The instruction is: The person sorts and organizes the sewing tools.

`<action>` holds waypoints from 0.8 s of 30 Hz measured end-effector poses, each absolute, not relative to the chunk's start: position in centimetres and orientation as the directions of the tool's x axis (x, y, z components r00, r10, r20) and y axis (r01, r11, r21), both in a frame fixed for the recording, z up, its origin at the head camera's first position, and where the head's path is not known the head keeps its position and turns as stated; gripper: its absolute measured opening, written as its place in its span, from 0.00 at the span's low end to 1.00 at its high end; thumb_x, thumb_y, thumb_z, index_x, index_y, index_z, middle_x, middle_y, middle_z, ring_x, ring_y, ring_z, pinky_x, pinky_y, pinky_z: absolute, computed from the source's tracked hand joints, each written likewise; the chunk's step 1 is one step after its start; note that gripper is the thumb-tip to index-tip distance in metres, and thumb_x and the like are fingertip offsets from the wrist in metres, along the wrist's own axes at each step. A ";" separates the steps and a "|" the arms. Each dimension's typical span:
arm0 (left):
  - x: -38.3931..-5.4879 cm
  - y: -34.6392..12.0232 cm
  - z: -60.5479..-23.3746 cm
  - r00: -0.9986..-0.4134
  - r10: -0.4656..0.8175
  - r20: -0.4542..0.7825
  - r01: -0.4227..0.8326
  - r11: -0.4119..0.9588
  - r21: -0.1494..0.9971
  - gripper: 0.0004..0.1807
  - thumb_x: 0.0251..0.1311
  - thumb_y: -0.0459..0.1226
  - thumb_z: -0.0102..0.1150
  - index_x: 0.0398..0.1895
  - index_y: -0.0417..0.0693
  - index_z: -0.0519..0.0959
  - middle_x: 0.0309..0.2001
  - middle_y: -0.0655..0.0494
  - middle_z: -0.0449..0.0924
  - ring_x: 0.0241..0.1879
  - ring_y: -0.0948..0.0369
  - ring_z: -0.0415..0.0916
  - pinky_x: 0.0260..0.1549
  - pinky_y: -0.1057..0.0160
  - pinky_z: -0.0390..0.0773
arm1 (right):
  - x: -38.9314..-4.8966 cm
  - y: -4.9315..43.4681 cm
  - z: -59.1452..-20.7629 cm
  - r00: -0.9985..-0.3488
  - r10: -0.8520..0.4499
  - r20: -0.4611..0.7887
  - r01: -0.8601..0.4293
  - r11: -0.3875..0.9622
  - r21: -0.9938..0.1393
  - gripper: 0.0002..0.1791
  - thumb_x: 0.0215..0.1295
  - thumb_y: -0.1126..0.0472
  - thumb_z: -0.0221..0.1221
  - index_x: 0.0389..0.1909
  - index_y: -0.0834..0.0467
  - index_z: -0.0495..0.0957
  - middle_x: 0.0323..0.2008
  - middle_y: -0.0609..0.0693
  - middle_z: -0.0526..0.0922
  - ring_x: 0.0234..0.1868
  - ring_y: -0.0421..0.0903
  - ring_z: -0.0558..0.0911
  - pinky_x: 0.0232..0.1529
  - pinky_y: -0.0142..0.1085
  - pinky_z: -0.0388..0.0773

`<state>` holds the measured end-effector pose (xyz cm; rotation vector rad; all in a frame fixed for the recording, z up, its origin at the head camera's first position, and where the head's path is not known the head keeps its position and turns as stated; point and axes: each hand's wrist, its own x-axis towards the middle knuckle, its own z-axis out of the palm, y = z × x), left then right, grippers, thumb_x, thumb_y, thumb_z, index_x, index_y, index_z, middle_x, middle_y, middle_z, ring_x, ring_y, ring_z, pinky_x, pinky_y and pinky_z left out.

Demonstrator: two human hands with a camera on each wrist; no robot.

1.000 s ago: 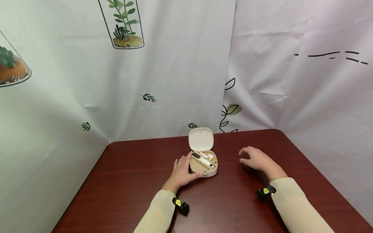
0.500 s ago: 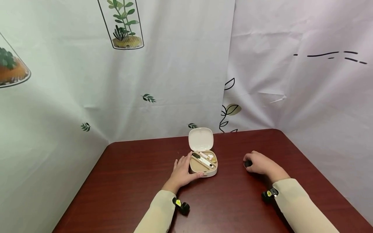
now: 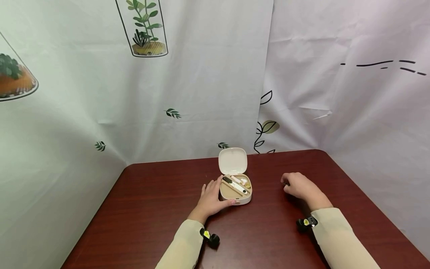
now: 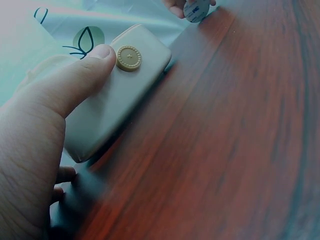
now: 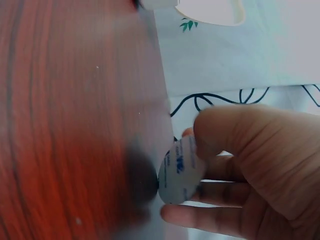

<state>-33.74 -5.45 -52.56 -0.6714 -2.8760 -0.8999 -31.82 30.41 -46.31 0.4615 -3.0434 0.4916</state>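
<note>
A small cream case (image 3: 245, 200) stands on the table with its lid (image 3: 233, 160) raised. Inside lie a white-and-dark slim tool (image 3: 239, 188) and several small pieces. My left hand (image 3: 209, 200) holds the case at its left side, the thumb on the front beside a round tan button (image 4: 129, 58). To the right of the case, my right hand (image 3: 300, 185) pinches a thin round disc (image 5: 178, 172), which is tilted up on edge close to the tabletop. The disc's white face carries blue print; in the head view my fingers mostly hide it.
The dark red wooden table (image 3: 161, 209) runs back to a pale fabric backdrop (image 3: 201, 82) printed with plants. A black wrist camera sits on each sleeve, the left one (image 3: 212, 240) low over the tabletop.
My right hand has shifted slightly right, and its fingers are now drawn in round the disc. A dark side of the disc showed half a second ago. My left hand and the case stay put.
</note>
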 end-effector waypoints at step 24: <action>-33.7 -5.5 -52.5 -0.903 0.395 0.168 0.419 0.731 0.539 0.63 0.49 0.72 0.63 0.82 0.52 0.51 0.77 0.50 0.59 0.77 0.44 0.51 0.72 0.35 0.42 | -33.2 25.0 -45.8 -0.918 -0.098 0.383 -0.283 0.841 -0.462 0.04 0.59 0.69 0.61 0.34 0.59 0.82 0.34 0.52 0.80 0.35 0.50 0.76 0.39 0.45 0.73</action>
